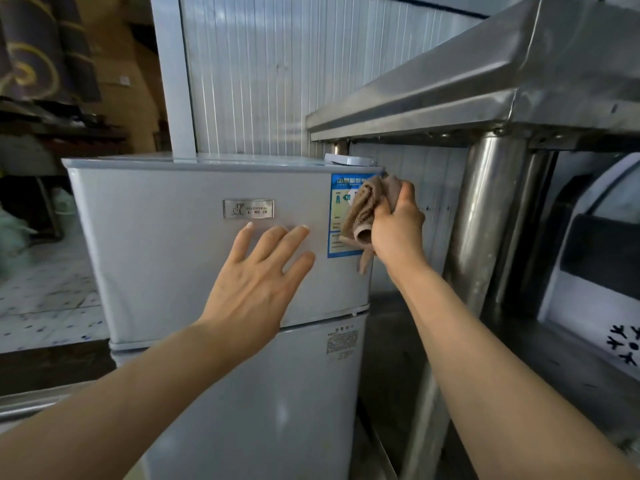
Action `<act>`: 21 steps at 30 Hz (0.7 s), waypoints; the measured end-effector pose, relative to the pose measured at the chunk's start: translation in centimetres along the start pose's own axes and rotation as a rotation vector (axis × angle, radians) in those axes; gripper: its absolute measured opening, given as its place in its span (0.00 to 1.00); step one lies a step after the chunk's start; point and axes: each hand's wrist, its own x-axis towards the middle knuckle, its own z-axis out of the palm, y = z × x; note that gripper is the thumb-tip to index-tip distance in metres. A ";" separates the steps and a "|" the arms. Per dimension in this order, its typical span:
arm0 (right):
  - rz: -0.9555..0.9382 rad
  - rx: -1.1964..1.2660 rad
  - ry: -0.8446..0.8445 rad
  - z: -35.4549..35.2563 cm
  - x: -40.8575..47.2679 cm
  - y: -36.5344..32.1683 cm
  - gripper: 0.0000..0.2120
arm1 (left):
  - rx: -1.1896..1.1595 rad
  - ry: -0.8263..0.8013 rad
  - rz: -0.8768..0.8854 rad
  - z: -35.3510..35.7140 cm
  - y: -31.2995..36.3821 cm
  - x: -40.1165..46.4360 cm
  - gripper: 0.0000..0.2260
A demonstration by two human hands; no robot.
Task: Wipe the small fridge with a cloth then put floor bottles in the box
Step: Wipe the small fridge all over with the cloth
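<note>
Two hands work on the small silver-grey two-door fridge (166,244), which stands between a ribbed white wall panel (256,71) behind it and a stainless-steel table (450,95) on its right. The left hand (258,275) lies flat on the upper door with fingers straight and spread, just below the small rectangular metal brand plate (248,208); it grips nothing, and its likely function is to brace the cabinet against the wiping force. The right hand (398,223) has its fingers curled around a bunched brown woven cloth (367,209) and presses it against the blue-bordered energy label (341,216) at the upper right corner of the same door. A loose tail of the cloth hangs below the hand. Bunching the cloth gives a thick pad for the door edge, which sits close to the round steel table leg (485,216). A round grey cap-like object (350,159) rests on the fridge top above the label. The wiping step appears to be in progress on the upper door; the lower door shows no contact. Neither the floor bottles nor the box appear in view, so the second step is judged not yet started.
</note>
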 end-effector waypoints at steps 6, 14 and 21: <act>0.015 -0.152 -0.023 0.7 -3.9 6.0 0.18 | -0.018 -0.018 0.014 1.1 0.8 -1.7 0.28; -0.183 -0.505 -0.081 0.8 -8.8 10.9 0.13 | -0.019 -0.087 0.106 2.5 1.3 -4.8 0.23; 0.073 -0.453 -0.133 0.5 -11.2 10.6 0.16 | -0.081 -0.163 0.126 3.3 1.2 -7.9 0.23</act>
